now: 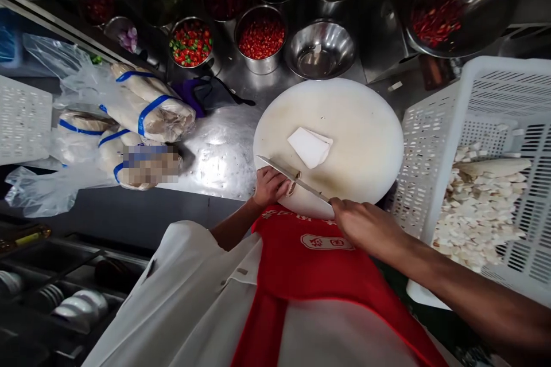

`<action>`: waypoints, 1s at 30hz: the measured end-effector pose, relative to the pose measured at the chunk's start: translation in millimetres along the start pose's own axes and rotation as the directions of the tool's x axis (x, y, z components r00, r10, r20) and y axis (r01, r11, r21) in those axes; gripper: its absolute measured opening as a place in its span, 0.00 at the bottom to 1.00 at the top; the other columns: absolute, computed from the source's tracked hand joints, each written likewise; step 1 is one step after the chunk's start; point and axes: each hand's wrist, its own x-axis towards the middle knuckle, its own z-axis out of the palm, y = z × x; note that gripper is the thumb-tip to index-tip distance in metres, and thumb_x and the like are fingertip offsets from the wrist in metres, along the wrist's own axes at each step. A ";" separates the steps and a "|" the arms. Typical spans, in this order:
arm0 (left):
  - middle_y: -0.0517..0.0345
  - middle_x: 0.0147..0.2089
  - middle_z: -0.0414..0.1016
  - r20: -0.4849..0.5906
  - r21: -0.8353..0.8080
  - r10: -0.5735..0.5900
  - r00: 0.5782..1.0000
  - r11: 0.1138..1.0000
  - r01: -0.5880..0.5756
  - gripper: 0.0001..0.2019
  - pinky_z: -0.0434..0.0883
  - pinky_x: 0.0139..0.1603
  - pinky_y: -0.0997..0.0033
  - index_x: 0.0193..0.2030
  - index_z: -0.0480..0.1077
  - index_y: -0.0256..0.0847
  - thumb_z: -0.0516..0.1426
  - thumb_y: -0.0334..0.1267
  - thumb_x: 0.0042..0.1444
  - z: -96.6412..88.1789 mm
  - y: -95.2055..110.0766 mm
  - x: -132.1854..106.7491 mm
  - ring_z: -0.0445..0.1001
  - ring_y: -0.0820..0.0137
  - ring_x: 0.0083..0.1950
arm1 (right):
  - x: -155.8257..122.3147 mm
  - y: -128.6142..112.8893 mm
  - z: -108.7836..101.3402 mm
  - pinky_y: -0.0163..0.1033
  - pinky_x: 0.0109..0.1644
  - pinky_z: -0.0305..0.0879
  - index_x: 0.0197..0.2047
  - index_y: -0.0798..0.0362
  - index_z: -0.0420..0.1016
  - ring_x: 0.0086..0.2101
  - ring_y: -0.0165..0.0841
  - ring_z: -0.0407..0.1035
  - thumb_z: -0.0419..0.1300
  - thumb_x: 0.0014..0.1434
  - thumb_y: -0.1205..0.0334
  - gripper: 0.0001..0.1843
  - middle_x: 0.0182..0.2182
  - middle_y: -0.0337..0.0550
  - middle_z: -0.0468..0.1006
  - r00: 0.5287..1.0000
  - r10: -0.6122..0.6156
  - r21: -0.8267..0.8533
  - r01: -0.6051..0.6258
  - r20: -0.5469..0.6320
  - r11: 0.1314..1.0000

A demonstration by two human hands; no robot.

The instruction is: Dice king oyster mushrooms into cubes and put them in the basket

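Clearly, the right hand [365, 225] grips the knife [275, 166] while the left hand [269, 185] pinches a small brown piece [294, 186] touching its edge, so a slip could cut that hand.

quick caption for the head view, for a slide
Right hand holds a knife over a small piece held by the left hand on a round white board.

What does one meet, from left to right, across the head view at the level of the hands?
White perforated panel, plastic-wrapped bundles, left hand, right hand gripping the knife, white basket of cut pieces.
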 end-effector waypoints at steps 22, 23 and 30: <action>0.55 0.40 0.74 -0.015 -0.022 -0.012 1.000 1.000 0.012 0.04 0.68 0.50 0.58 0.40 0.72 0.43 0.59 0.40 0.61 -0.1 1.5 -10.1 0.69 0.65 0.48 | 5.4 -9.1 11.5 0.40 0.33 0.62 0.41 0.56 0.70 0.33 0.40 0.77 0.47 0.65 0.71 0.11 0.33 0.49 0.81 0.998 0.033 0.090 -0.028 -0.052 0.996; 0.55 0.40 0.74 -0.008 -0.021 -0.014 1.000 1.000 0.014 0.05 0.68 0.51 0.58 0.40 0.73 0.43 0.59 0.40 0.61 0.1 1.2 -10.1 0.69 0.65 0.48 | 14.1 -10.6 14.5 0.40 0.33 0.62 0.42 0.57 0.70 0.34 0.40 0.77 0.47 0.65 0.71 0.11 0.34 0.49 0.81 0.997 0.032 0.091 -0.026 -0.065 0.995; 0.53 0.43 0.74 0.025 -0.039 -0.020 0.999 0.999 0.021 0.07 0.68 0.53 0.56 0.43 0.72 0.43 0.59 0.41 0.61 -6.0 3.7 -16.7 0.69 0.63 0.52 | 41.1 -9.2 35.2 0.39 0.39 0.63 0.48 0.57 0.71 0.38 0.39 0.77 0.45 0.68 0.66 0.14 0.40 0.50 0.81 0.982 0.010 0.108 0.011 -0.190 0.994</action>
